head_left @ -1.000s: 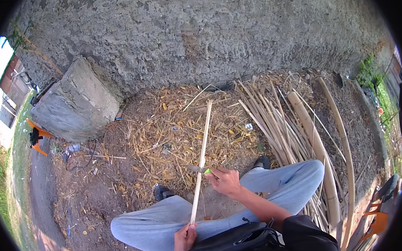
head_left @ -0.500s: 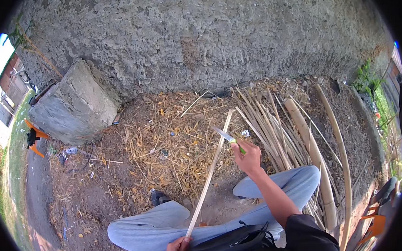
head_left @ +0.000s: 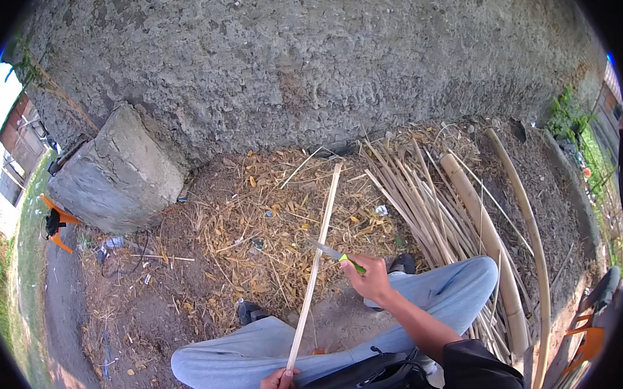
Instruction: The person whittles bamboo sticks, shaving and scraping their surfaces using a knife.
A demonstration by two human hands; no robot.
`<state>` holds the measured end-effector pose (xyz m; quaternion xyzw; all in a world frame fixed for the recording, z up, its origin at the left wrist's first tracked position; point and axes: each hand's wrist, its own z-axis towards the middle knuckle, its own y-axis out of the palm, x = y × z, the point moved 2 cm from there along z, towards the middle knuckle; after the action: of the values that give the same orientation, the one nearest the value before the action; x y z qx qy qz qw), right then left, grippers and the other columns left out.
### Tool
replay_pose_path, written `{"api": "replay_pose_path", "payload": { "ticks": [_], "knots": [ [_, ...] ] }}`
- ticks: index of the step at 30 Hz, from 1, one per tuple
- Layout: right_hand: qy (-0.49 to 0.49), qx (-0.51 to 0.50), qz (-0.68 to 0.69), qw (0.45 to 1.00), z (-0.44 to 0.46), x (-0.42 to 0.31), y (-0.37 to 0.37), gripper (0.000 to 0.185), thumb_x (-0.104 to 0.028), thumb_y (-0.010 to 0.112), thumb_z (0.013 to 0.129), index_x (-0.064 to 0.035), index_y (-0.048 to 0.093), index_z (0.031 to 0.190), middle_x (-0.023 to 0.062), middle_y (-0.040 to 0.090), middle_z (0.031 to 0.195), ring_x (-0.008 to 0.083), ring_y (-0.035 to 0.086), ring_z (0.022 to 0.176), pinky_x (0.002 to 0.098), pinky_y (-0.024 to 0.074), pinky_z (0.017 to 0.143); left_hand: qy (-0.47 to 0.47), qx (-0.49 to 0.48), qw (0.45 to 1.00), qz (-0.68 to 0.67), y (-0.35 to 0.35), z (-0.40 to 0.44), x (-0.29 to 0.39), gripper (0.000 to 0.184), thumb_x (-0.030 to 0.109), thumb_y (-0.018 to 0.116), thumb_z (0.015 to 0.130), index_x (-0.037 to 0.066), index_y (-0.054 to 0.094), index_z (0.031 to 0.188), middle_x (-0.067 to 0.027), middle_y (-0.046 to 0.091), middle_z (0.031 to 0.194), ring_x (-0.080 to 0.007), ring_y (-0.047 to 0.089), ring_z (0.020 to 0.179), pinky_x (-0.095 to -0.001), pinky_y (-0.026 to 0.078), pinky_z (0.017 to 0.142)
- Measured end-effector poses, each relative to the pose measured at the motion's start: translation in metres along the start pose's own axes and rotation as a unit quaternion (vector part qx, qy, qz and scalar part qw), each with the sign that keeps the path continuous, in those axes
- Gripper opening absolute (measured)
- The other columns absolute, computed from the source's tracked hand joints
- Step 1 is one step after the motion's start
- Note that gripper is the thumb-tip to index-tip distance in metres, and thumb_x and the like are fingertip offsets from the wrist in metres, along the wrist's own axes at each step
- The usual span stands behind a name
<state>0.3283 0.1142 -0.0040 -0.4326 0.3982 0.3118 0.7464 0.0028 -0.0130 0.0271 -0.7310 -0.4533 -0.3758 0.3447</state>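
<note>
A long, pale bamboo strip (head_left: 314, 272) slants up and away from my lap, its far end over the leaf litter. My left hand (head_left: 277, 386) is closed around the strip's near end, close to my left thigh. In my right hand (head_left: 369, 277) is a small knife with a green handle (head_left: 352, 264). Its blade (head_left: 326, 249) lies across the strip around the middle of its length, and it looks to be touching it. My right fingers are wrapped round the handle.
Several split bamboo strips (head_left: 414, 203) lie in a bundle to the right, beside a thick bamboo pole (head_left: 486, 234) and a thinner curved pole (head_left: 529, 239). A rough wall (head_left: 319, 67) stands ahead. A concrete block (head_left: 124, 172) sits at the left.
My right hand and the knife have moved down and left along the strip, toward me. The strip's far end has swung left and now stands a little steeper.
</note>
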Motion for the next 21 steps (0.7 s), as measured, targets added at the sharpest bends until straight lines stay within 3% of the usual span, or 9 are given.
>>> {"api": "replay_pose_path", "payload": {
  "ticks": [4,7,9,10,12,16,21],
  "knots": [
    [0.003,-0.016,-0.030,0.999,-0.001,-0.006,-0.002,0.025,-0.021,0.072,0.090,0.0011,0.074,0.102,0.0181,0.072,0.080,0.0295,0.068,0.060,0.0390,0.0526,0.054,-0.008,0.016,1.000,-0.007,0.004,-0.002,0.009,0.038,0.034,0.051,0.105,0.009,0.053,0.076,0.0064,0.040,0.064,-0.0063,0.035,0.061,-0.0270,0.029,0.055],
    [-0.088,-0.022,-0.031,0.995,-0.021,-0.018,0.010,0.023,-0.020,0.073,0.090,-0.0003,0.074,0.101,0.0135,0.070,0.075,0.0275,0.065,0.055,0.0383,0.0505,0.050,-0.018,0.008,0.999,-0.026,0.003,0.001,0.009,0.037,0.033,0.051,0.105,0.009,0.055,0.077,0.0065,0.041,0.064,-0.0059,0.036,0.060,-0.0268,0.028,0.054],
    [-0.180,-0.100,-0.035,0.978,-0.039,-0.035,0.020,0.023,-0.024,0.074,0.088,-0.0042,0.074,0.100,0.0074,0.066,0.071,0.0245,0.062,0.052,0.0363,0.0481,0.044,-0.022,-0.002,0.999,-0.027,0.003,0.003,0.008,0.036,0.032,0.051,0.105,0.009,0.056,0.078,0.0065,0.041,0.064,-0.0057,0.036,0.059,-0.0268,0.028,0.054],
    [-0.180,-0.100,-0.034,0.978,-0.047,-0.040,0.023,0.023,-0.024,0.074,0.088,-0.0042,0.074,0.100,0.0074,0.066,0.071,0.0245,0.062,0.052,0.0363,0.0481,0.044,-0.023,0.003,0.999,-0.038,0.003,0.004,0.007,0.035,0.032,0.051,0.105,0.009,0.057,0.079,0.0070,0.041,0.063,-0.0053,0.035,0.059,-0.0268,0.028,0.053],
    [-0.257,-0.165,-0.120,0.945,-0.061,-0.049,0.030,0.025,-0.030,0.075,0.087,-0.0085,0.073,0.101,0.0032,0.061,0.068,0.0221,0.061,0.050,0.0352,0.0457,0.040,-0.024,0.008,0.998,-0.049,0.004,0.007,0.003,0.034,0.031,0.051,0.105,0.009,0.058,0.080,0.0074,0.041,0.063,-0.0049,0.035,0.058,-0.0267,0.027,0.052],
    [-0.267,-0.120,-0.133,0.947,-0.060,-0.036,0.040,0.026,-0.033,0.075,0.087,-0.0108,0.072,0.100,0.0019,0.059,0.068,0.0214,0.060,0.048,0.0360,0.0440,0.038,-0.001,0.013,0.997,-0.071,0.005,0.007,-0.011,0.035,0.033,0.052,0.105,0.009,0.059,0.081,0.0088,0.039,0.063,-0.0041,0.034,0.057,-0.0258,0.026,0.051],
    [-0.201,-0.041,-0.151,0.967,-0.033,-0.023,0.025,0.020,-0.031,0.075,0.087,-0.0115,0.072,0.092,0.0011,0.059,0.065,0.0228,0.059,0.046,0.0367,0.0436,0.038,0.026,0.006,0.999,-0.030,0.005,0.002,-0.009,0.039,0.036,0.051,0.106,0.010,0.055,0.077,0.0092,0.038,0.064,-0.0040,0.033,0.058,-0.0256,0.026,0.052]
  ]
}}
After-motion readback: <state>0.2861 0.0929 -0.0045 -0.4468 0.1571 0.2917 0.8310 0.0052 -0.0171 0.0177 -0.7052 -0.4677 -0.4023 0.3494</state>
